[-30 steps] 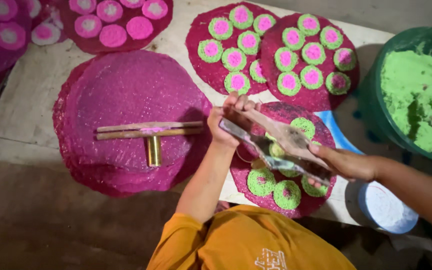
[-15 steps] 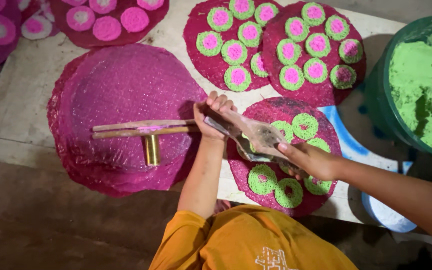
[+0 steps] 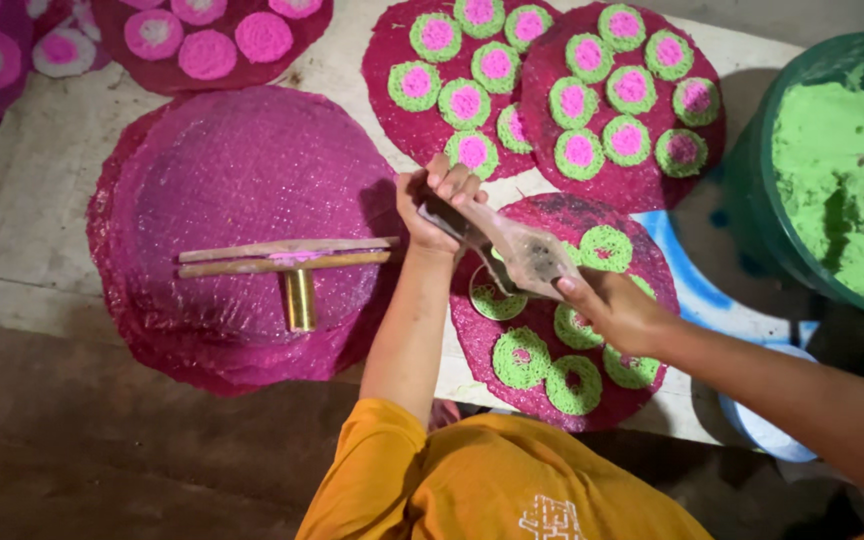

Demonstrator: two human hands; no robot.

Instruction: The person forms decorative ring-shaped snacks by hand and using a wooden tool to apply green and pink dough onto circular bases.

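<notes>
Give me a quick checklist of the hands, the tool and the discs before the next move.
1. Left hand closed on the end of the press tool: ok.
2. Right hand grip on the tool's other end: ok.
3. Tool over the red disc with green rings: ok.
4. Ring centres all filled pink: not ok, most look unfilled.
5. Green paste in the tub: ok, plenty.
6. Paste left inside the tool: cannot tell.
</notes>
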